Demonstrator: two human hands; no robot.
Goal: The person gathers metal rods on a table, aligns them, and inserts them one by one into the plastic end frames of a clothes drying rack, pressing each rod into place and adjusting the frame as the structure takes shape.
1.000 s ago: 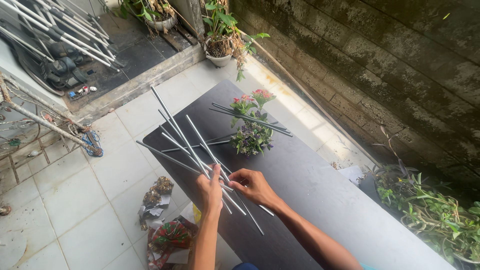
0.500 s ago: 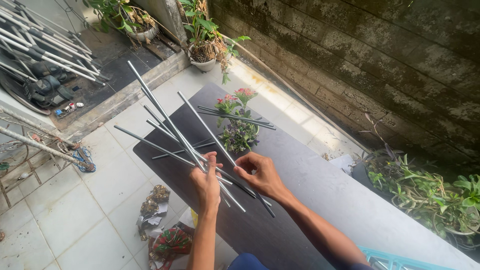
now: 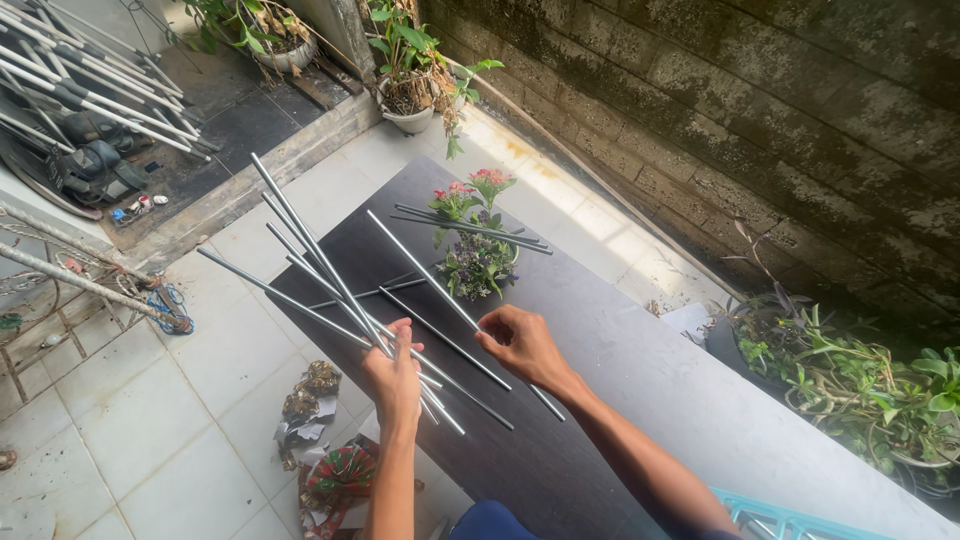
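Outdoors by a mossy block wall [image 3: 760,120], a dark tabletop [image 3: 600,330] stands on pale tiles. On it, the left hand [image 3: 395,375] has its grip closed around a fan of thin metal rods [image 3: 320,270], raised off the surface. Beside a small potted flower plant [image 3: 478,255], the right hand [image 3: 522,342] pinches one long rod [image 3: 430,282] between fingertips.

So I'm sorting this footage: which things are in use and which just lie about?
In use: left hand gripping the metal rods; right hand pinching one rod; dark table.
Lying about: small flowering plant, potted plants, crumpled wrappers.
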